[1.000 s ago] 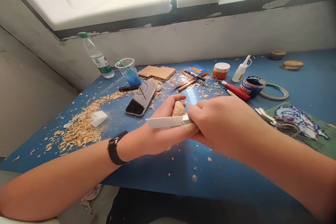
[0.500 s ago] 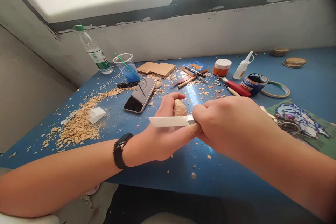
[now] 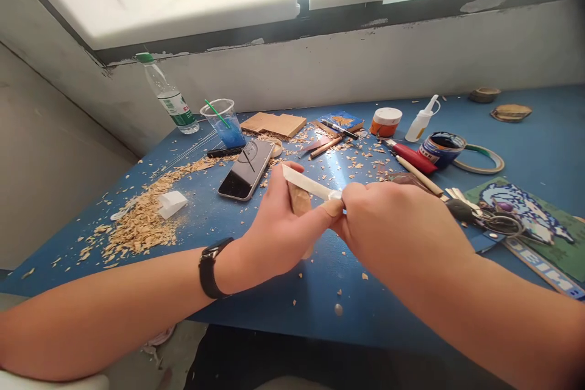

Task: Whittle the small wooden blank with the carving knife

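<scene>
In the middle of the view my left hand (image 3: 278, 225), with a black band on its wrist, is wrapped round a small piece of pale wood (image 3: 300, 200). My right hand (image 3: 393, 219) grips a knife, whose handle is hidden in the fist. The knife's blade (image 3: 308, 184) slants up to the left across the wood's upper part. My left thumb presses at the base of the blade, against the right hand. The wood's lower end shows below the left palm.
Wood shavings (image 3: 141, 225) lie heaped at the left, with a phone (image 3: 245, 170) beside them. Behind are a bottle (image 3: 176, 103), a cup (image 3: 226, 125) and boards (image 3: 278, 124). At the right are a red-handled tool (image 3: 414, 156), tape (image 3: 479, 158), a jar (image 3: 386, 122) and keys (image 3: 500, 219).
The blade has turned from nearly level to slanting, its tip now higher and further right. The wood has tilted, and its lower end now shows. The right hand has dropped slightly.
</scene>
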Demonstrator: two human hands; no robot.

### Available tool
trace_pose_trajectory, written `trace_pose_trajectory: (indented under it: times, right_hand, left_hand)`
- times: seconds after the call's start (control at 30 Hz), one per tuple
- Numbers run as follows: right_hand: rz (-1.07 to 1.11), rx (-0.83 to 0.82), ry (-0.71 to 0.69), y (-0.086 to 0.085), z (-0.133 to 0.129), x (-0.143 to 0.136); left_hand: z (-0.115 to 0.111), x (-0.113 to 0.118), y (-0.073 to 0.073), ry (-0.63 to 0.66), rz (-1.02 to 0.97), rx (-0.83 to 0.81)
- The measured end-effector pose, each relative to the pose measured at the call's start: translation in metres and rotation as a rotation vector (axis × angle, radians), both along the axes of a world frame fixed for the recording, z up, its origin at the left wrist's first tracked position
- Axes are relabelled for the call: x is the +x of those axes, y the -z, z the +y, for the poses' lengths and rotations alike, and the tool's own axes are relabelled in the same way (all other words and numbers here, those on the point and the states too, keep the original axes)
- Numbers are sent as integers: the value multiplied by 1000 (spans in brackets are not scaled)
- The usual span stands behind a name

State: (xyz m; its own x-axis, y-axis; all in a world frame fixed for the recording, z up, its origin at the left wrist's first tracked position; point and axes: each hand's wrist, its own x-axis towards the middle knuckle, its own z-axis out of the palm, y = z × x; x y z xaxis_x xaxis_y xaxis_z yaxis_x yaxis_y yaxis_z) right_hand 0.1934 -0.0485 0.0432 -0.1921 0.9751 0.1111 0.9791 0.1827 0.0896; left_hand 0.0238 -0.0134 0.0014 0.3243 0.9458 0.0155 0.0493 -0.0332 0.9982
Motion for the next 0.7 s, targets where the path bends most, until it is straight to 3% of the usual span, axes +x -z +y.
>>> trace_pose_trajectory:
  times: [0.13, 0.27, 0.37, 0.53, 0.7]
  right_hand:
    - [13, 31, -74, -5, 4, 1]
    - [-60, -89, -295, -16, 14, 9]
    - [-101, -112, -368, -19, 19, 12]
    - [-175, -78, -328, -14, 18, 7]
    - [-114, -7, -191, -5, 12, 2]
  left_hand:
    - [1, -4, -4, 45, -24, -6]
    - [5, -9, -12, 261, 120, -46]
    - [6, -13, -16, 355, 226, 9]
    - [4, -12, -19, 294, 262, 111]
    - [5, -7, -14, 233, 102, 94]
